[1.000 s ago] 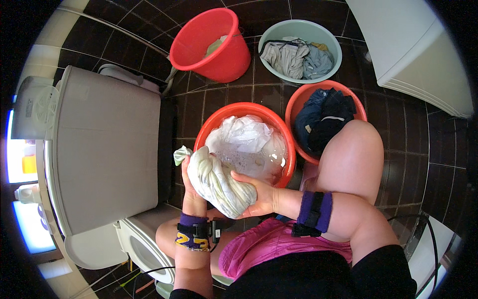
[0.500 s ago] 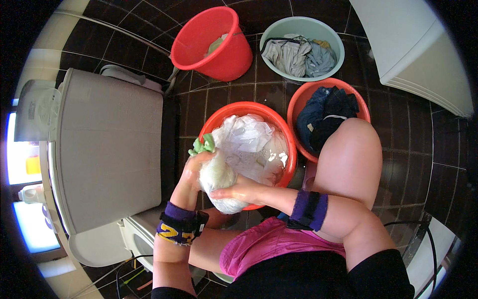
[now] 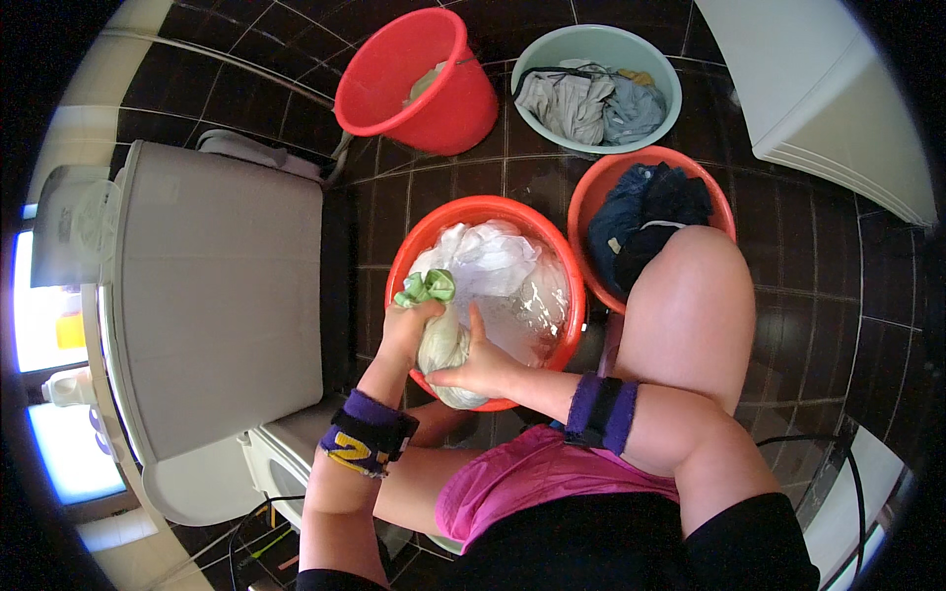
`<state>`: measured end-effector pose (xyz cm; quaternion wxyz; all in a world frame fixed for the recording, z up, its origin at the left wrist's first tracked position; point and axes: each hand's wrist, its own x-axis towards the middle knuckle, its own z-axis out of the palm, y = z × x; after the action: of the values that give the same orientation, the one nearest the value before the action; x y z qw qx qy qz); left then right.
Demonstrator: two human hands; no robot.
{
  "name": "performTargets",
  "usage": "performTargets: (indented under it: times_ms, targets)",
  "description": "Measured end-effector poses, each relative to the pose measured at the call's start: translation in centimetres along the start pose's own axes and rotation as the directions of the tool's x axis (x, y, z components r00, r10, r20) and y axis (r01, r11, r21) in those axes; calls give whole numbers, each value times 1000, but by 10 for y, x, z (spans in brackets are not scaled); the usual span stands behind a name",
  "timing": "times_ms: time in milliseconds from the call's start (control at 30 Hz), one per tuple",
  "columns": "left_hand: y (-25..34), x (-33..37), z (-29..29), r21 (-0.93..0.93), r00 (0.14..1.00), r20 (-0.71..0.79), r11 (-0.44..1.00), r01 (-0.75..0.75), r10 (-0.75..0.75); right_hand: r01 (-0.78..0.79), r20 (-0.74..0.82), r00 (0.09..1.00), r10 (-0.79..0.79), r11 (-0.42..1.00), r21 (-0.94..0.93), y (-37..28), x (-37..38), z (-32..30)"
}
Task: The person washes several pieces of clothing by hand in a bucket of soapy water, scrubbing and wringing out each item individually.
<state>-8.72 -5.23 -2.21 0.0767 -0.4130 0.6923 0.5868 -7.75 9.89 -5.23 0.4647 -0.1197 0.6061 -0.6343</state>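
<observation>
Over the near left side of a red basin [image 3: 396, 258], both my hands hold a bunched wet, pale garment [image 3: 445, 337]. Its light green end [image 3: 426, 287] sticks out beyond my left hand [image 3: 402, 327], which is closed round the upper part. My right hand [image 3: 477, 362] wraps the lower part, its thumb raised along the cloth. The garment's lower end hangs across the basin's near rim. In the basin, white laundry [image 3: 496, 258] lies in cloudy water, partly above the surface.
A red basin of dark clothes [image 3: 631, 222] stands at the right, beside my bare knee. Behind are a pale green basin [image 3: 673, 108] with grey clothes and a tilted-looking red bucket [image 3: 473, 108]. A grey-topped washing machine [image 3: 222, 295] stands left on the dark tiled floor [image 3: 798, 236].
Both hands and the garment have shifted slightly to the right. The bundle is narrower between my hands, and its green end has moved right with my left hand.
</observation>
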Motion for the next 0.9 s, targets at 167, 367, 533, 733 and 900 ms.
performTargets:
  times_ms: [167, 367, 533, 733, 900]
  targets:
    - [3, -5, -6, -175, 992, 87, 979, 101, -87, 190, -29, 981, -190, 982, 15, 7, 0, -1]
    - [3, -7, -25, -326, 917, 299, 874, 359, -266, -116, 247, 969, 0, 882, 457, -12, -1, -9]
    - [1, -8, -50, -458, 919, 384, 845, 276, -92, -553, 615, 789, -11, 423, 717, -36, -8, -19]
    - [3, -27, -24, -741, 836, 468, 643, 194, 287, -779, 788, 612, -70, 117, 616, -33, -14, -26]
    - [-18, -25, -7, -937, 775, 229, 350, 11, 589, -807, 796, 586, -152, -26, 590, -24, -18, -19]
